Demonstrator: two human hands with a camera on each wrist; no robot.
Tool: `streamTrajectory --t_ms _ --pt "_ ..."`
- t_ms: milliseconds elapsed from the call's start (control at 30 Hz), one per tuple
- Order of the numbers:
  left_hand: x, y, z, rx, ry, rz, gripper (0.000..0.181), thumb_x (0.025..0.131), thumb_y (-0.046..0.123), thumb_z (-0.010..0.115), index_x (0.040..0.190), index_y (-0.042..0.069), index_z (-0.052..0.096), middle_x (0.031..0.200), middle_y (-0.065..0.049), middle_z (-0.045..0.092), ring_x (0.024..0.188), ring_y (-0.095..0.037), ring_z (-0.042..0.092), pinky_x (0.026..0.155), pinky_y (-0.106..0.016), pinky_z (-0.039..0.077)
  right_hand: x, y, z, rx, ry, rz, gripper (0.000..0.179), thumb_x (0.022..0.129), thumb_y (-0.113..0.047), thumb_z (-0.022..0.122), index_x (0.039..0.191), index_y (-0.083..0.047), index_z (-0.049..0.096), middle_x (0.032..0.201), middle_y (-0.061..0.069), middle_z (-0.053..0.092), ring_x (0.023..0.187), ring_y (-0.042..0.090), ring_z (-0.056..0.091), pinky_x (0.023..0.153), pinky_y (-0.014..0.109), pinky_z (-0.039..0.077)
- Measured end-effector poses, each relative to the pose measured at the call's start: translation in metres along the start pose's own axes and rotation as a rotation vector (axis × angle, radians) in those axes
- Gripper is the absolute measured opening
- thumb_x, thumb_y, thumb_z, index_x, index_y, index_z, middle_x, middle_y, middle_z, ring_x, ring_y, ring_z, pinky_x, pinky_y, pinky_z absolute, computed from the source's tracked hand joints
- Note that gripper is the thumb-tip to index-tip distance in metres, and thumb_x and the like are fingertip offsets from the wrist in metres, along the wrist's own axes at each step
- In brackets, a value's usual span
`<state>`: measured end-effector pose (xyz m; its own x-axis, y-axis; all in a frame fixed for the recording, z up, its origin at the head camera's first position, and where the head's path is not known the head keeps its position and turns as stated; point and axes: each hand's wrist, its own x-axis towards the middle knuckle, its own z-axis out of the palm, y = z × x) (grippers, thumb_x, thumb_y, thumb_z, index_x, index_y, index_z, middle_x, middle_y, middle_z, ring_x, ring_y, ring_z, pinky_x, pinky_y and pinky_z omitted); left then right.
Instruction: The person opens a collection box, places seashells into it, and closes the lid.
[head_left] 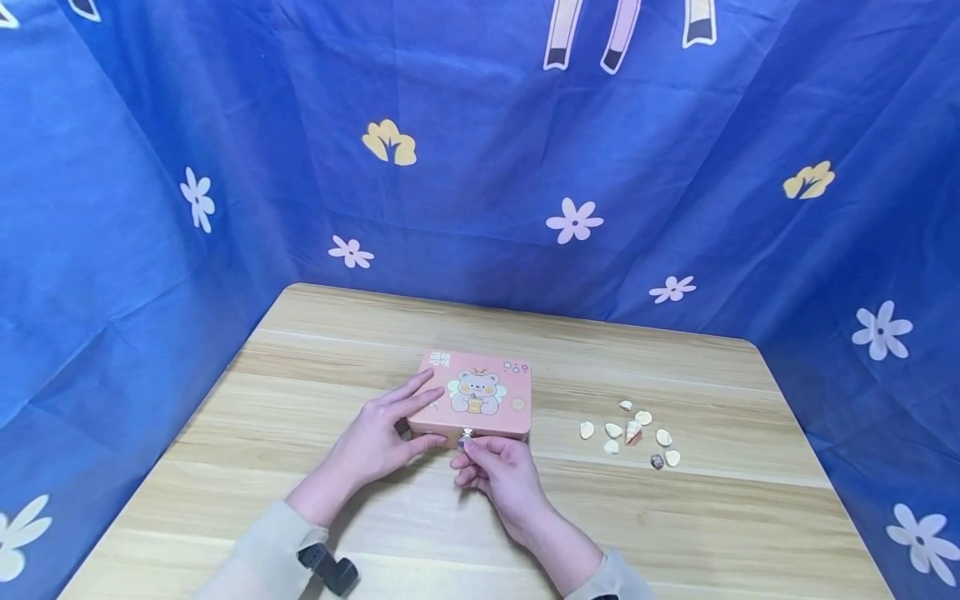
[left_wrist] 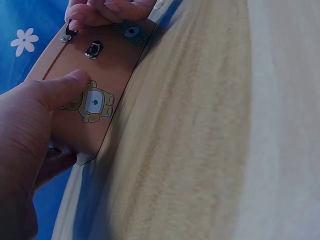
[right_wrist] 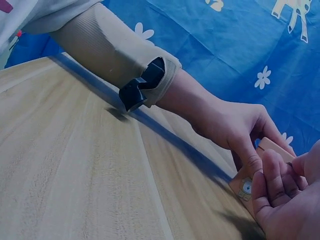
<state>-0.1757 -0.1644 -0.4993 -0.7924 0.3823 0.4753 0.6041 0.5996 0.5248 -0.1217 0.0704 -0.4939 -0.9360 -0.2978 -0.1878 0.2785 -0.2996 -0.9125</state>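
Pink box (head_left: pixel 476 392) flat on wooden table (head_left: pixel 697 525), long axis left-right, printed front facing me, lid (head_left: pixel 514 418) down; contents hidden. My left hand (head_left: pixel 377 437) grips box's left end, thumb on front, fingers spread over lid. My right hand (head_left: pixel 508 481) pinches metal latch (head_left: pixel 466 435) at box's front. Shells (head_left: pixel 633 432) loose, right of box.
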Motion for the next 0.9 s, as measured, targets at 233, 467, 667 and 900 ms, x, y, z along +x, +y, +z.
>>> streamTrajectory --t_ms 233,467,667,900 --pt "0.001 0.002 -0.003 0.01 -0.005 0.015 0.079 0.075 0.032 0.099 0.145 0.017 0.067 0.161 -0.006 0.049 0.135 -0.037 0.058 0.111 -0.051 0.047 0.001 -0.001 -0.001 -0.004 -0.009 -0.006 0.033 0.104 -0.012 0.066 0.115 0.019 0.063 0.087 0.008 0.075 0.069 0.011 0.069 0.076 0.03 0.062" --pt "0.004 0.004 -0.007 0.032 -0.036 -0.001 0.076 0.079 0.039 0.095 0.147 0.02 0.066 0.162 -0.005 0.048 0.124 -0.036 0.067 0.107 -0.051 0.052 0.0 -0.003 -0.001 0.004 -0.018 -0.013 0.03 0.104 -0.011 0.065 0.114 0.017 0.064 0.088 0.008 0.075 0.069 0.011 0.069 0.077 0.03 0.062" --pt "0.005 0.004 -0.009 0.054 -0.055 -0.017 0.07 0.088 0.052 0.085 0.149 0.023 0.064 0.162 -0.004 0.048 0.092 -0.02 0.073 0.089 -0.041 0.059 0.0 -0.005 -0.002 0.004 -0.024 -0.02 0.029 0.105 -0.01 0.065 0.114 0.017 0.064 0.088 0.008 0.075 0.069 0.011 0.068 0.077 0.03 0.062" --pt "0.005 0.006 -0.012 0.049 -0.08 -0.047 0.067 0.093 0.059 0.076 0.15 0.026 0.063 0.164 -0.001 0.046 0.071 -0.005 0.058 0.086 -0.039 0.057 0.0 -0.006 -0.002 0.003 -0.028 -0.031 0.029 0.105 -0.01 0.065 0.114 0.018 0.064 0.087 0.008 0.075 0.069 0.012 0.068 0.076 0.03 0.062"
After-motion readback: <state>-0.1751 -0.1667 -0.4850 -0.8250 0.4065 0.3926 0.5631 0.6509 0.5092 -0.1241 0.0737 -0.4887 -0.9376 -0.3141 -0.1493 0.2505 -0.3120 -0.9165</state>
